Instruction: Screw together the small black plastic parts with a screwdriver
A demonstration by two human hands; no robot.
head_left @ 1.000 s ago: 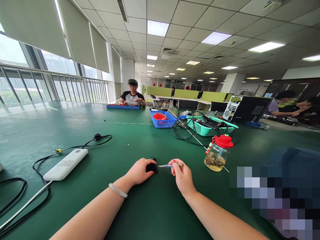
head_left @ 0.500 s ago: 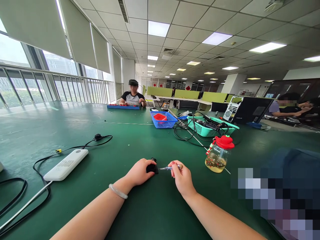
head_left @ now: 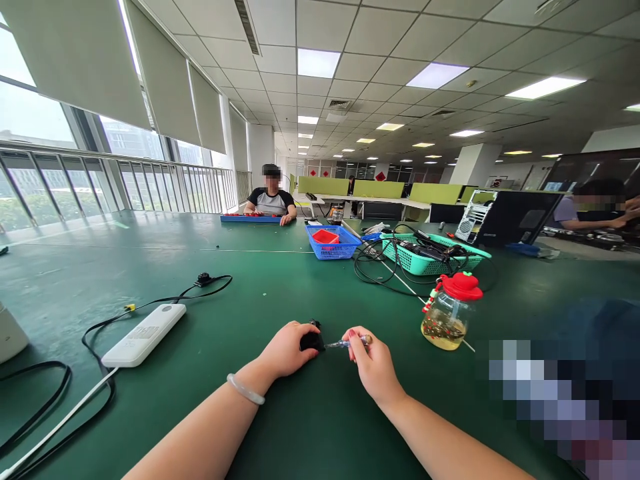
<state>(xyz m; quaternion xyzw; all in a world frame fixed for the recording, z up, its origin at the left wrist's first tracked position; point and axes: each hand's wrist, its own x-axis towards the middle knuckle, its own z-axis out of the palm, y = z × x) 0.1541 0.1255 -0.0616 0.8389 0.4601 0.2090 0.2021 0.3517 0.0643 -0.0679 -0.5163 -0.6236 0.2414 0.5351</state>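
Observation:
My left hand is closed over a small black part that rests on the green table. A pale bracelet circles that wrist. My right hand pinches a small screwdriver with a clear handle, and its tip points left into the black part. Both hands sit close together near the table's front middle.
A white power bank with black and white cables lies at the left. A glass jar with a red lid stands to the right. Further back are a blue basket, a teal basket of cables and a computer case. One person sits at the far end, another at the right.
The screwdriver's tip has closed in on the black part as my right hand shifted slightly left. The view has drifted a little; my left hand keeps its hold.

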